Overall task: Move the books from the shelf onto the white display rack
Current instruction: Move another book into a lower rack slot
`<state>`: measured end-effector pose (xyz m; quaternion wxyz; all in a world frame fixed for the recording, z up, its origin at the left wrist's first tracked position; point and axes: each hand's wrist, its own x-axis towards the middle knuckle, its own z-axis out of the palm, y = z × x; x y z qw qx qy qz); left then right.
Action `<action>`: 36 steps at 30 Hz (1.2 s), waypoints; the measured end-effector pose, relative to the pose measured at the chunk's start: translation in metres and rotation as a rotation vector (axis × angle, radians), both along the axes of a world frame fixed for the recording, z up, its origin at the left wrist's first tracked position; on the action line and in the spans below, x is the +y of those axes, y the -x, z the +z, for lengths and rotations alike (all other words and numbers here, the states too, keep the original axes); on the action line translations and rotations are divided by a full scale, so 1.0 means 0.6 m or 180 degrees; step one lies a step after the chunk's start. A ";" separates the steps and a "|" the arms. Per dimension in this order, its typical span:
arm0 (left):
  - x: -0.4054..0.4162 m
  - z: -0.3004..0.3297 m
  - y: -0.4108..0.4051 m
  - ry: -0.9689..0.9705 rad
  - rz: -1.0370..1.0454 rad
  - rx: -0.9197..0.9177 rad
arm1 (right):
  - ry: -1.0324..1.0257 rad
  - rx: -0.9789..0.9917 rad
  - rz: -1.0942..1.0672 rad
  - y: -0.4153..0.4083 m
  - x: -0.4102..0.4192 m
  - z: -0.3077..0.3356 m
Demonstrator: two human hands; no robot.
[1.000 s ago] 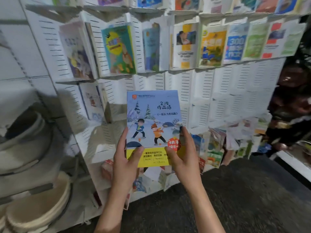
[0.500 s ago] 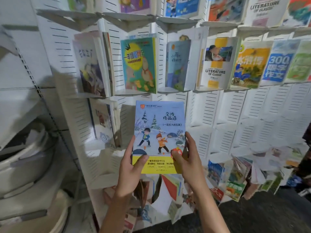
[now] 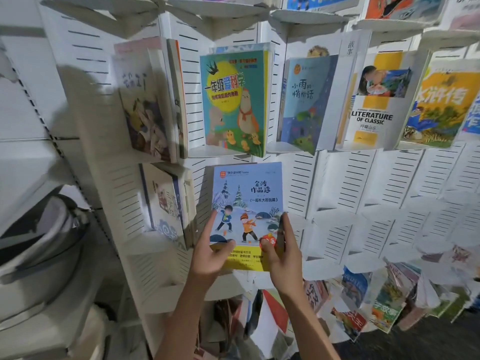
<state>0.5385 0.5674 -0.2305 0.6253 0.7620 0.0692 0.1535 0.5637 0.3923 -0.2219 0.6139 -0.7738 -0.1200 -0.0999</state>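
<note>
Grip book (image 3: 246,203) at lower corners with left hand (image 3: 210,258) and right hand (image 3: 283,253). Hold upright against white rack (image 3: 337,183), below green book (image 3: 233,100). Lower squarely onto ledge; release only once seated.

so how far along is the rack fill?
Partly done. The upper row already holds books, such as the green chick book. In hand: both hands hold the blue snow-scene book against the white display rack, below that book. Left: slots to its right show no books.
</note>
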 end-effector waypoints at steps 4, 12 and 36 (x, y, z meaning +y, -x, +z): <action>0.003 -0.013 -0.041 -0.0057 0.0038 -0.0030 | 0.0033 -0.0010 -0.0038 -0.034 0.009 -0.011; 0.010 -0.021 -0.112 0.0165 0.0013 -0.0093 | -0.0026 0.0056 0.0059 -0.115 0.027 -0.041; 0.013 -0.070 -0.197 -0.1935 0.0502 -0.0157 | 0.0490 -0.0509 -0.0597 -0.198 0.101 -0.115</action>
